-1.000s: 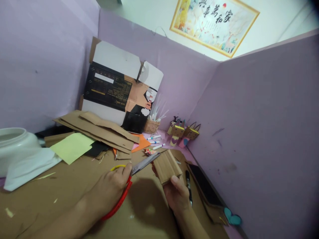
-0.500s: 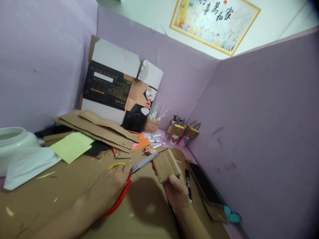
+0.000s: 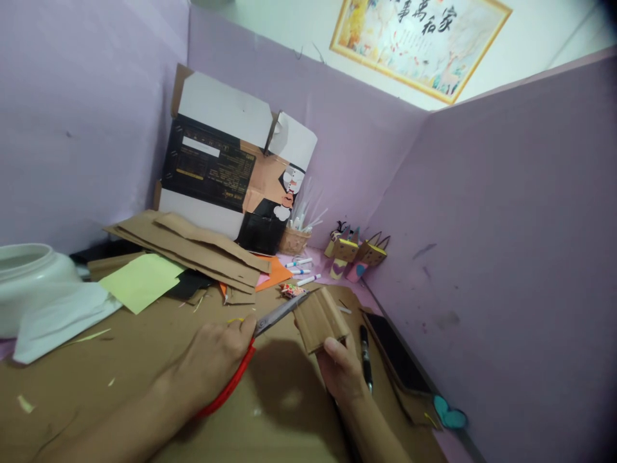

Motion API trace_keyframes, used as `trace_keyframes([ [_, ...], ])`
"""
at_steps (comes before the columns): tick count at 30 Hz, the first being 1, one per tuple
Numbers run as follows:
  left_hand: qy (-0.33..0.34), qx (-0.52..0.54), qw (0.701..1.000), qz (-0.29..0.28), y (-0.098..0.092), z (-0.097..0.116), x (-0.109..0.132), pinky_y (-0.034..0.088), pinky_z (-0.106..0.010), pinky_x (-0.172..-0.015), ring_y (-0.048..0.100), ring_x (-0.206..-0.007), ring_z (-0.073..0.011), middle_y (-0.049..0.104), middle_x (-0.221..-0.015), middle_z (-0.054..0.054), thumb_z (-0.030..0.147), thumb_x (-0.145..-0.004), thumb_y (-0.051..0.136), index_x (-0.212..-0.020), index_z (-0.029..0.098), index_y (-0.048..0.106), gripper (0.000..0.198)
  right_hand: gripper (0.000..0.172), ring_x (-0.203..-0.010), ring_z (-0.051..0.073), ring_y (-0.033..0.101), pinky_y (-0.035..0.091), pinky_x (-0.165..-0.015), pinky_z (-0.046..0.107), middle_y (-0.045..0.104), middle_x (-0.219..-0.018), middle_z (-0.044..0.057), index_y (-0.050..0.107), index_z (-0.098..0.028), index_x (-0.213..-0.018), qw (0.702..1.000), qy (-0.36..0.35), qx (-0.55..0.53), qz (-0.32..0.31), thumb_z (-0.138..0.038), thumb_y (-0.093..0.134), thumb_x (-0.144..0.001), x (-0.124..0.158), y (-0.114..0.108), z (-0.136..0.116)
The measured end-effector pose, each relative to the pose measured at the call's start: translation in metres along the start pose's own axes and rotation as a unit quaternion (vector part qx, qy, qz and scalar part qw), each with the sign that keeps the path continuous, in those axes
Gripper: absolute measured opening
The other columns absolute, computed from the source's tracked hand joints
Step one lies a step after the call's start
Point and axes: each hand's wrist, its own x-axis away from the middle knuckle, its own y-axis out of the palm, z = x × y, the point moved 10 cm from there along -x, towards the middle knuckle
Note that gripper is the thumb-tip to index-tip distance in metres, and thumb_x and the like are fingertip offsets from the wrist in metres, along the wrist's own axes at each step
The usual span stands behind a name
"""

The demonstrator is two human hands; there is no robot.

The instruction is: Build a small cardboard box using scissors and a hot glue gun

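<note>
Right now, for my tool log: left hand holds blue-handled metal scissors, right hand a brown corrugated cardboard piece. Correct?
No. The head view shows the metal scissors in the left hand have red handles, not blue. The right hand does hold the brown corrugated cardboard piece.

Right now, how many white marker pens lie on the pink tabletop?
3 white marker pens, all before the small woven basket: one nearest it, one in the middle, one nearest the folded brown cardboard piece. Others may hide behind the cardboard.
</note>
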Motion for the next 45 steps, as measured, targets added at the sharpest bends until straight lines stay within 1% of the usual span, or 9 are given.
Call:
trace_keyframes([
  [3,-0.005,0.012,1.0,-0.005,0.001,-0.002,0.0,0.048,-0.029,-0.063,0.065,-0.073,-0.0214,0.068,-0.084,-0.008,0.003,-0.079,0.039,-0.1,0.016,0.053,0.028,0.066,-0.09,0.033,0.069,0.052,-0.084,0.049,0.074,-0.09,0.008,0.059,-0.02,-0.116,1.0,-0.003,0.002,0.008,-0.036,0.079,-0.055,-0.001,-0.002,0.0],
  [6,0.01,0.012,1.0,-0.015,-0.002,0.001,0.001,0.048,-0.03,-0.062,0.065,-0.073,-0.0215,0.067,-0.084,-0.008,0.003,-0.08,0.038,-0.096,0.016,0.053,0.026,0.066,-0.091,0.033,0.068,0.051,-0.086,0.049,0.074,-0.09,0.008,0.059,-0.021,-0.116,1.0,-0.009,0.003,0.001,-0.036,0.078,-0.055,-0.001,-0.003,-0.001],
  [12,0.006,-0.004,1.0,-0.004,-0.005,0.003,0.002,0.05,-0.034,-0.069,0.064,-0.083,-0.0237,0.065,-0.097,-0.013,0.001,-0.085,0.027,-0.112,0.014,0.053,0.039,0.066,-0.101,0.033,0.065,0.049,-0.09,0.049,0.073,-0.097,0.008,0.058,-0.023,-0.119,1.0,-0.009,0.004,-0.007,-0.034,0.078,-0.057,0.0,-0.006,0.002],
  [20,-0.016,-0.022,1.0,-0.009,-0.002,0.001,0.001,0.05,-0.035,-0.069,0.063,-0.082,-0.0248,0.063,-0.093,-0.015,0.001,-0.084,0.024,-0.116,0.011,0.051,0.043,0.064,-0.103,0.033,0.064,0.049,-0.091,0.049,0.073,-0.097,0.009,0.058,-0.02,-0.119,1.0,-0.018,0.01,-0.005,-0.031,0.077,-0.058,-0.001,-0.01,0.005],
  [23,-0.022,0.01,1.0,0.0,-0.003,-0.002,0.002,0.049,-0.033,-0.067,0.063,-0.08,-0.0228,0.063,-0.095,-0.014,-0.001,-0.082,0.025,-0.115,0.012,0.05,0.043,0.064,-0.103,0.032,0.064,0.048,-0.092,0.047,0.073,-0.098,0.01,0.058,-0.019,-0.119,1.0,-0.021,0.009,-0.005,-0.031,0.077,-0.059,-0.001,-0.011,0.006],
  [28,-0.012,0.055,0.998,-0.023,0.004,-0.004,0.002,0.048,-0.028,-0.068,0.064,-0.08,-0.0195,0.065,-0.094,-0.009,-0.002,-0.077,0.036,-0.114,0.017,0.047,0.044,0.066,-0.103,0.033,0.063,0.048,-0.091,0.048,0.073,-0.099,0.01,0.058,-0.019,-0.119,1.0,-0.018,0.012,-0.009,-0.034,0.077,-0.058,-0.001,-0.008,0.008],
  [34,-0.008,-0.009,1.0,0.003,0.001,-0.005,0.0,0.049,-0.035,-0.067,0.066,-0.081,-0.0268,0.067,-0.093,-0.011,0.005,-0.081,0.038,-0.121,0.016,0.046,0.042,0.067,-0.105,0.033,0.063,0.046,-0.094,0.048,0.073,-0.099,0.01,0.055,-0.019,-0.122,0.999,-0.022,0.031,-0.035,-0.03,0.077,-0.06,0.0,-0.006,0.009],
  [41,0.009,-0.029,1.0,-0.004,-0.009,0.004,0.003,0.05,-0.035,-0.065,0.066,-0.082,-0.0273,0.067,-0.094,-0.014,0.007,-0.087,0.028,-0.121,0.012,0.05,0.041,0.067,-0.107,0.032,0.062,0.045,-0.095,0.047,0.072,-0.103,0.009,0.054,-0.021,-0.124,0.999,-0.028,0.021,-0.032,-0.028,0.076,-0.061,0.002,-0.006,0.006],
  [45,0.009,-0.04,0.999,-0.007,-0.008,0.004,0.004,0.051,-0.037,-0.065,0.066,-0.081,-0.0286,0.067,-0.094,-0.015,0.007,-0.087,0.025,-0.121,0.011,0.05,0.042,0.067,-0.106,0.032,0.062,0.045,-0.095,0.048,0.071,-0.105,0.009,0.054,-0.022,-0.123,1.0,-0.019,0.016,-0.016,-0.029,0.076,-0.061,0.002,-0.006,0.004],
])
